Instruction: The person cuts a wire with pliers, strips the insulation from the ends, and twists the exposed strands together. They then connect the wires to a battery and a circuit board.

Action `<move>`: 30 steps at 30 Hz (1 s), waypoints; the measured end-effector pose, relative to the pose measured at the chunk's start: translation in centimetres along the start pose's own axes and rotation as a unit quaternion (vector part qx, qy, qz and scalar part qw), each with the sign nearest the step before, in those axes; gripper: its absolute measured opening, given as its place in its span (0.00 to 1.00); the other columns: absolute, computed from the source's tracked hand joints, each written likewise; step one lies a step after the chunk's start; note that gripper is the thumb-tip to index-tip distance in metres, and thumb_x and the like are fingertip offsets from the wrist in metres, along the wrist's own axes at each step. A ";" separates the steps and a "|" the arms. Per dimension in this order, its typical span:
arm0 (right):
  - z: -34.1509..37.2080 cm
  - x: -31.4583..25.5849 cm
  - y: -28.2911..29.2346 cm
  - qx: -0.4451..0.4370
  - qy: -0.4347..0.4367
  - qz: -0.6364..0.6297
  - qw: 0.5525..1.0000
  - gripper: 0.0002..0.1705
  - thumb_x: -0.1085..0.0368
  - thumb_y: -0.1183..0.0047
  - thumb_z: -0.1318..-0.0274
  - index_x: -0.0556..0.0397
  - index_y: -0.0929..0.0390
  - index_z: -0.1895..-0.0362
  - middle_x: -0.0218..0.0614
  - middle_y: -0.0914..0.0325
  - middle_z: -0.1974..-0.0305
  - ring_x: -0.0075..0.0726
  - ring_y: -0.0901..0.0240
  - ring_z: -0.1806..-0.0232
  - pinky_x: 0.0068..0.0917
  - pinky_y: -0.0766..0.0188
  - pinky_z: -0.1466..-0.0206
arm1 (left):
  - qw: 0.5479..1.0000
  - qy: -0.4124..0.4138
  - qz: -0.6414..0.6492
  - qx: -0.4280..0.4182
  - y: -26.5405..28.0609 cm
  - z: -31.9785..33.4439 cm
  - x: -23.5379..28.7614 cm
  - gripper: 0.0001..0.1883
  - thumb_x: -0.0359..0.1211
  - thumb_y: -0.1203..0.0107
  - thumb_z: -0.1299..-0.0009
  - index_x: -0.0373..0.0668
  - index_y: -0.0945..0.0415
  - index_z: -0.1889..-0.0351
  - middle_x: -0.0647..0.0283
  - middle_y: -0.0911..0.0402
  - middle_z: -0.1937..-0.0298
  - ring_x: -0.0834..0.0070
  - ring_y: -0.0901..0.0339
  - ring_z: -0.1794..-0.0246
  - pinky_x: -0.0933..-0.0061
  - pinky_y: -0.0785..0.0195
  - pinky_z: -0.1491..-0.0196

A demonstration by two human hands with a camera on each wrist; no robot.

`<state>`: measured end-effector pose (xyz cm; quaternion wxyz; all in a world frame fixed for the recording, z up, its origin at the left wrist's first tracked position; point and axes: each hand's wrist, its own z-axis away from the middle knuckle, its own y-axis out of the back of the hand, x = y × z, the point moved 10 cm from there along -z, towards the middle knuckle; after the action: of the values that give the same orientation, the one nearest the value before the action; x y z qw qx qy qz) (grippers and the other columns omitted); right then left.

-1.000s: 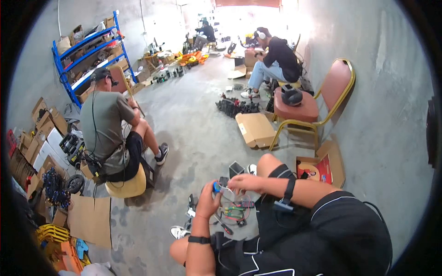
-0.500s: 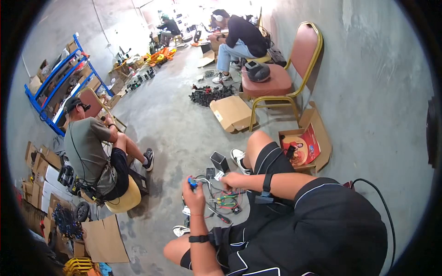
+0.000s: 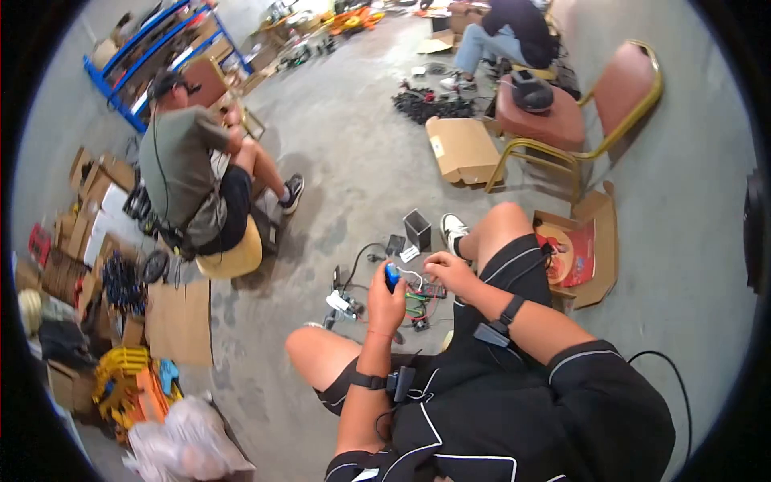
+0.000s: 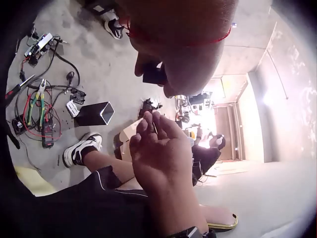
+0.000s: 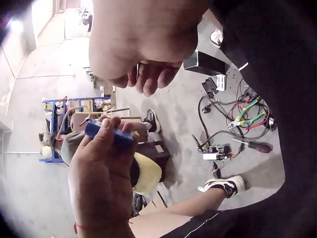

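My left hand [image 3: 386, 307] holds a small blue block [image 5: 110, 136] between thumb and fingers, its long side facing the right wrist view. To its right, my right hand [image 3: 452, 275] hovers apart from the block with bent fingers brought together. A thin sliver of something [image 4: 155, 128] shows between those fingertips in the left wrist view, too small to name. Below the hands, green-and-yellow-handled pliers [image 5: 247, 118], a screwdriver [image 5: 259, 147] and tangled cables lie on the floor. Beside them sits a small white-and-black electronic part [image 5: 216, 152].
An open-ended black rectangular box [image 4: 94, 115] lies near my shoe. An open carton [image 3: 598, 249] stands right of my knee, a pink chair [image 3: 540, 112] beyond it. Another person [image 3: 189, 173] sits at the left near a flat cardboard sheet [image 3: 181, 323].
My hands were together at the blue block a second ago; the right hand has since drawn away to the right. The left hand keeps its hold. The head view has shifted.
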<state>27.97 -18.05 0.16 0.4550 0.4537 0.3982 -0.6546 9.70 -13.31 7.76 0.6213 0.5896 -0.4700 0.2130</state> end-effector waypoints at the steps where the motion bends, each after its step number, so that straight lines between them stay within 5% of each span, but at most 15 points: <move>1: 0.7 -0.4 0.3 -0.011 -0.010 0.017 1.000 0.14 0.62 0.44 0.35 0.57 0.20 0.50 0.33 0.18 0.59 0.25 0.22 0.64 0.26 0.26 0.61 | 0.997 0.033 0.063 -0.030 0.3 0.4 1.6 0.25 0.29 0.40 0.29 0.34 0.31 0.34 0.47 0.19 0.47 0.61 0.18 0.50 0.63 0.26 0.48; 5: 0.7 0.0 0.4 -0.030 -0.029 0.021 0.999 0.14 0.61 0.46 0.32 0.56 0.21 0.49 0.32 0.17 0.57 0.23 0.23 0.62 0.23 0.29 0.62 | 0.948 0.119 0.284 -0.078 -1.9 1.7 -1.6 0.26 0.29 0.48 0.21 0.38 0.42 0.28 0.53 0.19 0.43 0.69 0.18 0.49 0.69 0.24 0.49; 8: 1.0 0.6 -1.2 -0.073 -0.057 0.023 0.995 0.16 0.58 0.45 0.33 0.55 0.20 0.48 0.30 0.17 0.57 0.22 0.24 0.60 0.23 0.30 0.61 | 0.898 0.192 0.382 -0.103 -2.6 3.3 -2.7 0.24 0.30 0.50 0.20 0.41 0.42 0.28 0.49 0.22 0.38 0.63 0.17 0.46 0.63 0.22 0.46; 16: 1.7 -1.5 -5.3 -0.113 0.034 0.059 0.991 0.18 0.61 0.42 0.33 0.58 0.20 0.44 0.33 0.17 0.56 0.27 0.22 0.53 0.29 0.26 0.47 | 0.861 0.204 0.452 -0.114 -1.7 4.4 -3.4 0.21 0.33 0.52 0.19 0.41 0.35 0.29 0.58 0.21 0.42 0.72 0.17 0.53 0.77 0.24 0.60; 23: 1.3 -0.4 -6.7 -0.178 -0.029 -0.096 0.979 0.20 0.62 0.43 0.33 0.56 0.21 0.41 0.35 0.20 0.45 0.28 0.26 0.42 0.29 0.29 0.41 | 0.896 0.174 0.396 -0.105 -1.9 3.2 -4.4 0.18 0.33 0.45 0.22 0.41 0.34 0.38 0.60 0.18 0.55 0.76 0.18 0.66 0.77 0.27 0.67; 25: 1.6 -2.3 -6.6 -0.165 0.041 -0.096 0.981 0.23 0.60 0.41 0.34 0.57 0.23 0.39 0.35 0.21 0.43 0.29 0.27 0.43 0.31 0.29 0.41 | 0.903 0.171 0.381 -0.100 -1.8 3.1 -4.2 0.18 0.33 0.44 0.22 0.41 0.34 0.39 0.60 0.18 0.56 0.77 0.19 0.68 0.77 0.28 0.69; 30: 1.4 -3.1 -5.7 -0.158 0.046 0.035 0.986 0.23 0.56 0.38 0.36 0.58 0.20 0.43 0.37 0.19 0.45 0.33 0.24 0.44 0.33 0.29 0.39 | 0.940 0.154 0.276 -0.131 -2.1 3.5 -4.6 0.15 0.34 0.38 0.26 0.41 0.28 0.47 0.67 0.20 0.68 0.81 0.23 0.77 0.79 0.31 0.77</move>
<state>22.71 -17.08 4.16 0.5248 0.4198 0.5008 -0.5455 8.14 -15.71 2.29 0.6746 0.3100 -0.5369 0.4007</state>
